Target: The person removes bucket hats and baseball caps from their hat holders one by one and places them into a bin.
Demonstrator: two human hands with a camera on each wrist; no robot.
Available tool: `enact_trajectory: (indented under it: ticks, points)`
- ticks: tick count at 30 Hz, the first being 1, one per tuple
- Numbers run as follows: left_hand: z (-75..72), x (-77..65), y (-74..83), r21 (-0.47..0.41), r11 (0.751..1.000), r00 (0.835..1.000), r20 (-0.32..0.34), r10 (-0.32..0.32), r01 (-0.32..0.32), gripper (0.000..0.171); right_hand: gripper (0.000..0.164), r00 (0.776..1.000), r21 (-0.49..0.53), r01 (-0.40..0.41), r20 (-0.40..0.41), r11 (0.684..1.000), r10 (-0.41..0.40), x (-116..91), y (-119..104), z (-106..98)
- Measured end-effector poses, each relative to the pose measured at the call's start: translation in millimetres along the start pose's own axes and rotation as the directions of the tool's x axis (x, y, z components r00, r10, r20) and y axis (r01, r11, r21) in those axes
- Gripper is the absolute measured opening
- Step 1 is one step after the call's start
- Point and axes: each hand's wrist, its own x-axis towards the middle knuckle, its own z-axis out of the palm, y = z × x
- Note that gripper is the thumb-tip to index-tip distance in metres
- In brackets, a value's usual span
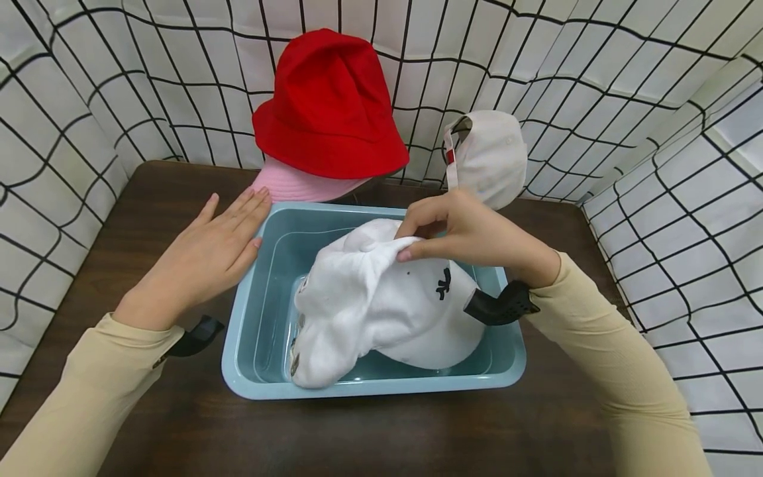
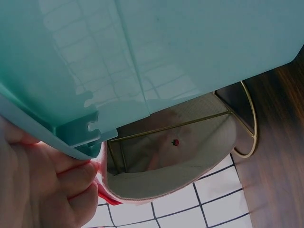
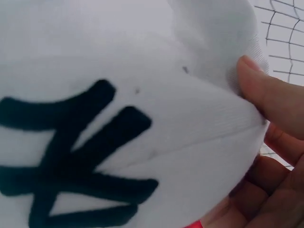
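Note:
A white baseball cap [image 1: 352, 298] with black embroidery lies partly folded inside a light-blue plastic basin [image 1: 381, 391]. My right hand [image 1: 471, 228] pinches the crown's fabric between thumb and fingers, pulling it into a peak. The right wrist view shows the thumb [image 3: 266, 95] on the cloth beside the dark lettering. My left hand [image 1: 208, 255] lies palm down with straight fingers along the basin's left rim, its fingertips near the far left corner. From the left wrist, the fingers [image 2: 76, 180] appear right against the rim.
Behind the basin, a red bucket hat [image 1: 334, 106] sits above a pink brim [image 1: 298, 182]. A beige cap [image 1: 491, 156] stands to its right. Gold wire stand parts [image 2: 190, 121] show in the left wrist view. Black wire grid [image 1: 179, 73] surrounds the dark wooden table [image 1: 369, 437].

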Motion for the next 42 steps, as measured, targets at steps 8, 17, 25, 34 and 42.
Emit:
enact_trajectory:
  ticks: [8,17,25,34,42]
  points:
    - [-0.1,-0.3,0.3,-0.01,1.0,1.0,0.005,-0.004,0.004,0.062,0.009,0.991,0.001,-0.124,0.043,0.992,0.123,5,21,14]
    - [0.9,-0.2,0.2,-0.014,1.0,1.0,-0.001,-0.001,0.001,0.062,0.008,0.982,-0.004,-0.147,0.122,0.989,0.147,7,30,31]
    - [0.2,-0.1,-0.4,-0.016,1.0,1.0,-0.001,0.004,-0.004,0.062,0.009,0.97,-0.005,-0.163,0.184,0.987,0.161,9,42,40]
    - [1.4,0.4,-0.3,-0.021,1.0,1.0,-0.001,0.005,-0.005,0.062,0.007,0.957,-0.066,-0.161,0.233,0.985,0.172,15,55,57]
    - [1.6,-0.3,-1.5,-0.021,1.0,1.0,-0.004,0.003,-0.003,0.062,0.005,0.953,-0.114,-0.194,0.212,0.974,0.214,24,59,65]
